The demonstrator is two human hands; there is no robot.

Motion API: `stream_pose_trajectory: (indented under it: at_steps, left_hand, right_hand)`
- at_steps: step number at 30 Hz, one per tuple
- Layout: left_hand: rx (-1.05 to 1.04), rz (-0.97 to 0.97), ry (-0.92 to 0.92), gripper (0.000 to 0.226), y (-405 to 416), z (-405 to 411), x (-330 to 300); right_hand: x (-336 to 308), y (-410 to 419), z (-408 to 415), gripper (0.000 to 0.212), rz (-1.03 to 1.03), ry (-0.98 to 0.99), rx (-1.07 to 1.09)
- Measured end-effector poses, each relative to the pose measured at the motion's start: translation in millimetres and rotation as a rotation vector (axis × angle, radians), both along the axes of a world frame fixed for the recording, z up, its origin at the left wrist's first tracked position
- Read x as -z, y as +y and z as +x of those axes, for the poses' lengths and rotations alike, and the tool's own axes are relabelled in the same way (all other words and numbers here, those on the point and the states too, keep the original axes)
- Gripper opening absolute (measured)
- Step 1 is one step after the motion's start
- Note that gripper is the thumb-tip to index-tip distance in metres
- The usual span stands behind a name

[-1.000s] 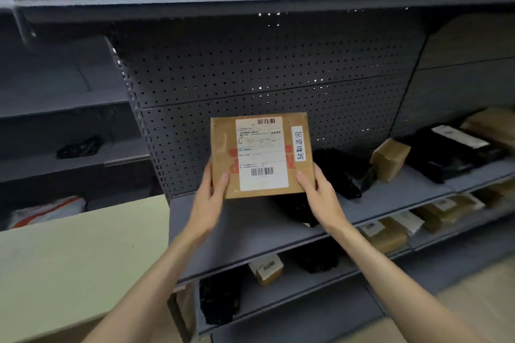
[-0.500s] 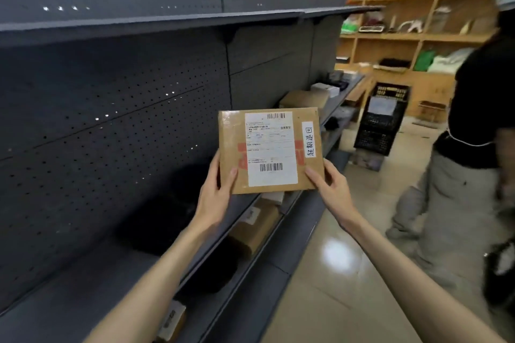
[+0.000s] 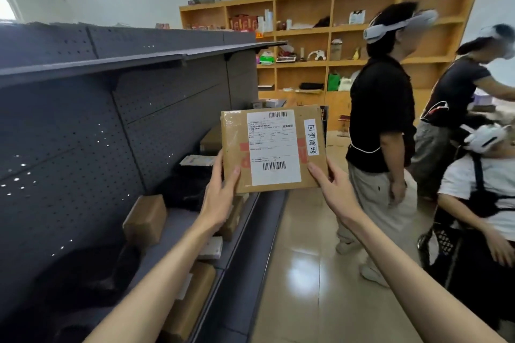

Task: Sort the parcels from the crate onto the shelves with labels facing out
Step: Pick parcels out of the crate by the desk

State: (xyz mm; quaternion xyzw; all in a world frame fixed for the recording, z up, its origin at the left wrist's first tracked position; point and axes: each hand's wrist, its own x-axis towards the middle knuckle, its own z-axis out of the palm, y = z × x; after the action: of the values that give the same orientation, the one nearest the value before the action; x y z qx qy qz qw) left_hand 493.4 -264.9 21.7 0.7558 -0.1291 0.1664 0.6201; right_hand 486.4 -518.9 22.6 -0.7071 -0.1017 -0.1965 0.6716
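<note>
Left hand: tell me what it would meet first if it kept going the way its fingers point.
The left hand already grips the cardboard parcel, so nothing intervenes; beyond it, probably the grey shelf unit, though depth is unclear.

The parcel is brown cardboard with a white label printed with black barcodes, over red markings. The shelving is dark grey with a perforated dot-pattern back panel. The rear wall unit is orange-yellow wood. The floor is glossy beige tile
</note>
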Motion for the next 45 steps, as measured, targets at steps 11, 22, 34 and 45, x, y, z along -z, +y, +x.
stream_pose_trajectory:
  at_steps: [11, 22, 34, 45]
  left_hand:
    - [0.096, 0.054, -0.059, 0.058, -72.9, 113.4, -17.7]
    - [0.226, -0.035, -0.06, 0.055, -91.7, 274.4, -29.0]
    - [0.266, -0.077, -0.03, 0.06, -117.1, 460.9, -40.7]
    - [0.262, -0.085, -0.039, 0.056, -188.2, 645.0, -25.8]
  right_hand:
    - [-8.6, -64.1, 81.9, 0.039, 0.003, -0.013, 0.079]
    - [-27.3, -71.8, 215.5, 0.039, -0.015, -0.005, 0.182]
    - [-41.3, -91.1, 381.7, 0.031, -0.034, -0.017, 0.272]
    - [-28.0, -160.6, 566.9, 0.029, -0.029, -0.011, 0.266]
